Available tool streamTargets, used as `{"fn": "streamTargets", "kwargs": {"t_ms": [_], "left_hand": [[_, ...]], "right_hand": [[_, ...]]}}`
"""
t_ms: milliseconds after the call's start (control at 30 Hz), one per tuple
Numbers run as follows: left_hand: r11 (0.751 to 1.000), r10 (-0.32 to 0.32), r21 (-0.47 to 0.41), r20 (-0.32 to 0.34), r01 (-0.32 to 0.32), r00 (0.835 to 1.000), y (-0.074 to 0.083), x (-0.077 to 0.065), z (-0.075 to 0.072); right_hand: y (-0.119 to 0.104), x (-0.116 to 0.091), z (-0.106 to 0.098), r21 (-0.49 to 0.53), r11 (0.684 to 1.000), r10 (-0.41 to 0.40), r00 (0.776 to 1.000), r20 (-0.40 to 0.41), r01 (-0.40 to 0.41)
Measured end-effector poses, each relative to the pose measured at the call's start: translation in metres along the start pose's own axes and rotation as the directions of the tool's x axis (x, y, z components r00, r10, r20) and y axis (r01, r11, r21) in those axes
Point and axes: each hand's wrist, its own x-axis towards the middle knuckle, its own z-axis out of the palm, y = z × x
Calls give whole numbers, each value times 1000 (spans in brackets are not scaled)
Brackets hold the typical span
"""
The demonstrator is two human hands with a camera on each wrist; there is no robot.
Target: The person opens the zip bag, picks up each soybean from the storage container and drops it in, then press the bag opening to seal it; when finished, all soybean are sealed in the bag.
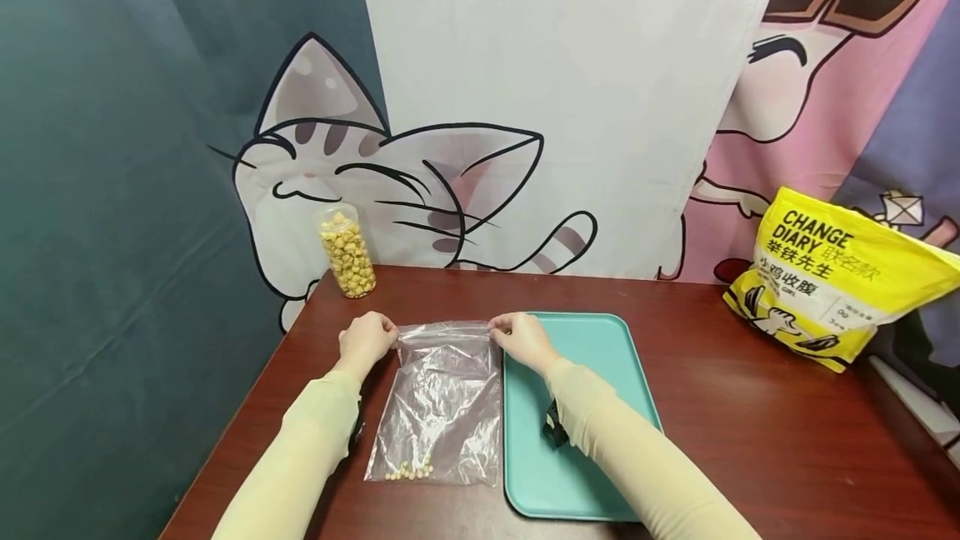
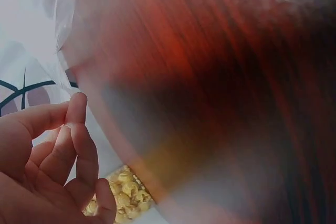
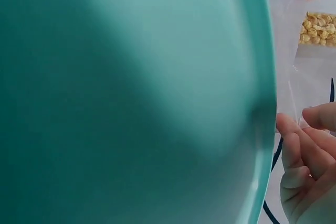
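A clear zip-top plastic bag lies on the table between both hands, its zip edge at the far side. Several small pale round pieces sit in its near left corner. My left hand pinches the bag's far left corner between thumb and forefinger; the left wrist view shows that hand with the film rising from its fingertips. At the far right corner, my right hand pinches the bag's edge. The right wrist view has the right hand beside the tray's rim, thumb and forefinger on the film.
A turquoise tray lies right of the bag, under the right forearm. At the back left stands a clear jar of popcorn. A yellow pouch leans at the far right. Printed cloth hangs behind the brown table.
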Motion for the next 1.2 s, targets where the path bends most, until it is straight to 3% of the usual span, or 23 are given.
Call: {"fn": "streamTargets", "kwargs": {"t_ms": [267,467,633,733,933,1100,1200], "left_hand": [[995,-34,-91,31,37,999,-9,-7,4],[995,-52,-83,72,58,996,-19,-19,-3],[998,-36,-52,174,46,984,-19,-36,-8],[998,-13,-53,195,24,981,-14,-44,-8],[998,20,-64,154,-10,988,-3,-58,-4],[995,79,-72,48,-75,996,4,-67,1],[993,87,-80,-15,-88,996,8,-71,0]], "right_hand": [[-4,0,2,31,999,-9,1000,20,9],[-4,0,-3,42,999,-27,1000,-5,27],[-20,2,-5,3,994,-112,993,29,112],[-36,2,-1,-35,980,-195,978,73,198],[-56,4,14,-117,952,-267,954,135,283],[-66,7,20,-124,954,-255,958,135,271],[-75,9,20,-140,939,-297,946,129,314]]}}
